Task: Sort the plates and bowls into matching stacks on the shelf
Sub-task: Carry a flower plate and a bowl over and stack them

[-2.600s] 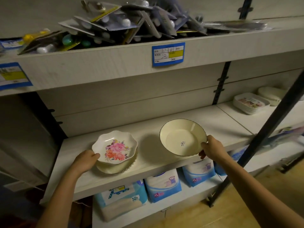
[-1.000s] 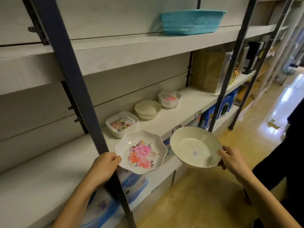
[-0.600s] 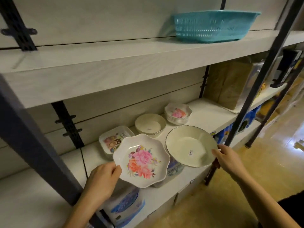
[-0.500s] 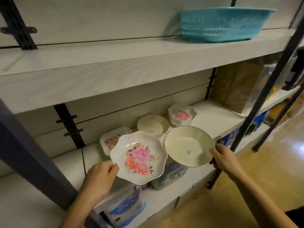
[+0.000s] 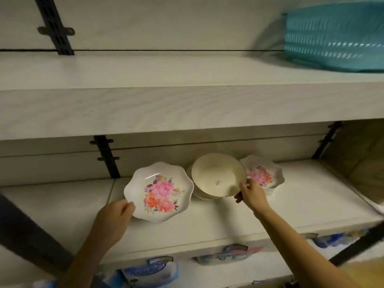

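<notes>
Shelf: the pale wood-grain middle shelf [image 5: 291, 204] carries both target stacks, well under the board with the teal plastic basket [image 5: 334, 36].
Floral plate: the white scalloped plate with pink and orange flowers [image 5: 159, 192] is pinched at its near-left rim by the left hand [image 5: 113, 217], tilted, beside the cream stack; its matching floral stack [image 5: 262, 176] sits beyond, to the right.
Cream bowl: the round cream bowl with a thin dark rim [image 5: 218, 175] is gripped at its right edge by the right hand [image 5: 251, 194], tilted over the stack of like bowls [image 5: 194, 191] (mostly hidden).
Doing it well: level the bowl, centre it, lower until it nests, then release; carry the plate across clear of that rim.
</notes>
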Action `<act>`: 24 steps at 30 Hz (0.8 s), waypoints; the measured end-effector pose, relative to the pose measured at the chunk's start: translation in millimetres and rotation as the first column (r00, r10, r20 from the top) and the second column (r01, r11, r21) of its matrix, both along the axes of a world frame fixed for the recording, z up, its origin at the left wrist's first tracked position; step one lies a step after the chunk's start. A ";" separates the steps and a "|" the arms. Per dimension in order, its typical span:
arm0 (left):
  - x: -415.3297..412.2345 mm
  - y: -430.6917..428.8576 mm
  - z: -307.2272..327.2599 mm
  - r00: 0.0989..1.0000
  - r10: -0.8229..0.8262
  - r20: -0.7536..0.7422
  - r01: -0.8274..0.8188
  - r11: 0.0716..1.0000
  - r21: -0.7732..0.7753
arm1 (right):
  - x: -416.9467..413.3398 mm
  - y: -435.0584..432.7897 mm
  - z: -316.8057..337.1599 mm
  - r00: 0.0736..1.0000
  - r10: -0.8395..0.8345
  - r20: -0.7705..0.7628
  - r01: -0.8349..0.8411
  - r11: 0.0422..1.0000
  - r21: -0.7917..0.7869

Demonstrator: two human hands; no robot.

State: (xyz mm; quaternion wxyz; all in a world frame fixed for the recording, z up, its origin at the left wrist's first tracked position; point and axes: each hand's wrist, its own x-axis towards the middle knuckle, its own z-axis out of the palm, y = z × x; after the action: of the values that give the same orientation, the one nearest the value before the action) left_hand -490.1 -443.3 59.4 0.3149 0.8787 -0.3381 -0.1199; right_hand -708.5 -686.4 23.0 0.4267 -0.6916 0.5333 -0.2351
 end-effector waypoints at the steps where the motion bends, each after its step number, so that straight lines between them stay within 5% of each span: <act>1: -3.3 -3.3 -1.2 1.000 0.026 -0.005 -0.026 1.000 -0.008 | 6.3 -9.0 -1.8 1.000 0.018 -0.005 -0.018 1.000 -0.001; 12: -24.7 -21.7 -8.8 0.982 0.167 -0.092 -0.169 0.986 -0.013 | 34.0 -44.3 -32.6 0.980 0.186 -0.067 -0.186 0.982 0.000; 24: -42.3 -93.9 -12.8 1.000 -0.027 0.009 0.027 1.000 -0.006 | -64.5 -30.0 12.0 0.897 0.363 -0.254 -0.377 0.926 -0.006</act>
State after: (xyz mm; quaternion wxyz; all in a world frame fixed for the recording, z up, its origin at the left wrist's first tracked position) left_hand -532.4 -537.2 46.6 0.3144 0.8737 -0.3516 -0.1194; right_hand -773.0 -716.4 35.0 0.3746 -0.8155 0.4346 -0.0758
